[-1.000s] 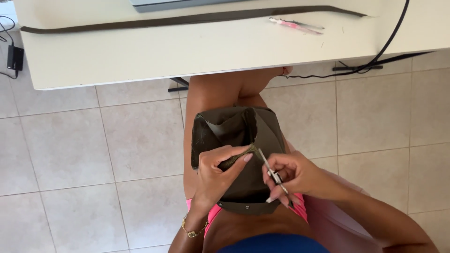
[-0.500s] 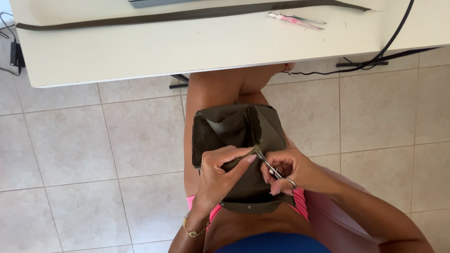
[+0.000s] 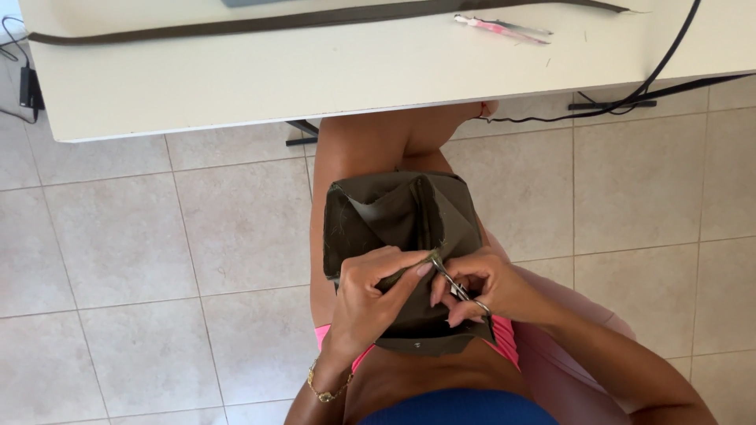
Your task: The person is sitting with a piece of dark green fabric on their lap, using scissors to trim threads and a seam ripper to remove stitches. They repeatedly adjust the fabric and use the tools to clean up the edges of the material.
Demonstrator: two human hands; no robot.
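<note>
An olive-green fabric piece [image 3: 394, 216], folded and partly sewn, rests on my lap. My left hand [image 3: 370, 295] pinches a fold of it between thumb and fingers. My right hand [image 3: 480, 287] holds small metal scissors [image 3: 450, 283], whose tips touch the fabric edge right beside my left fingertips. A gold bracelet circles my left wrist.
A white table [image 3: 315, 75] spans the top; on it lie a long olive strap [image 3: 299, 20] and a pink-handled tool [image 3: 500, 29]. Black cables [image 3: 654, 79] hang off its right side. Beige tiled floor [image 3: 157, 260] lies on both sides of my legs.
Both hands have shifted slightly up the fabric and drawn closer together. The scissor tips now meet the fold held by my left fingers.
</note>
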